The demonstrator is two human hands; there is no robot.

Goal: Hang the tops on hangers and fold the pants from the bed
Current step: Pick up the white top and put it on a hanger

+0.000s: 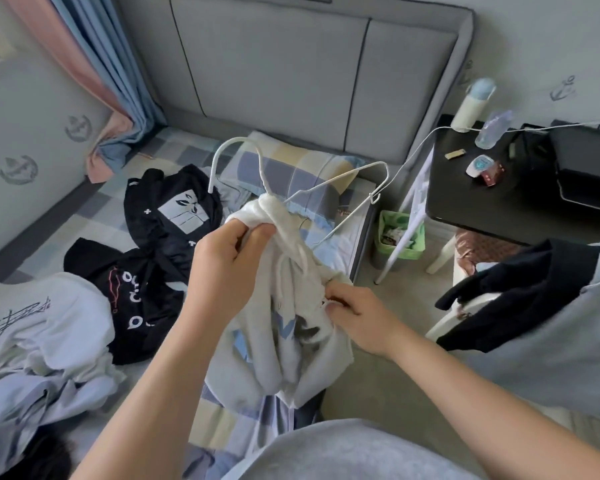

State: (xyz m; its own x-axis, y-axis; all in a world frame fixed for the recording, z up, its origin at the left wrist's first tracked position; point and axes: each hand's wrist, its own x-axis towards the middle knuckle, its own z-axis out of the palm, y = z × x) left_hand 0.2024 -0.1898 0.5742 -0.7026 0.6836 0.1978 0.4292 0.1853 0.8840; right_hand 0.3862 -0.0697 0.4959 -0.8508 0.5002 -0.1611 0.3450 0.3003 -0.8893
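Grey-shirted chest fills the bottom edge, and both bare forearms reach up from it over the foot of the bed (174,147).

Between the hands hangs a white top (291,341), its long axis running roughly up and down, bunched thick at the upper end and loose and crumpled below. The bunched end is gathered round the neck of a white wire hanger (264,183). Its hook rises above the left hand and curls over to the left, toward the headboard (274,64). Its shoulder bar slants up and away to the right of both hands, ending in a small clip near a black side table (482,209).

The bed wears a checked sheet in blue, grey and yellow, with a matching pillow (291,168) beyond the hands. Left of the left hand lie two black printed tops (174,209), and further left a pale one with scrawled lettering (39,323). Pink and blue curtains (94,64) hang at the far left. Right of the right hand, a dark garment (516,292) is draped over pale furniture. A green bin (399,233) stands on the floor under the table.

The left hand (227,261) is raised, back to the camera, fingers curled tight into the fabric just below the hanger's neck. The right hand (357,313) sits lower, thumb and fingers pinching a fold at the top's right side.
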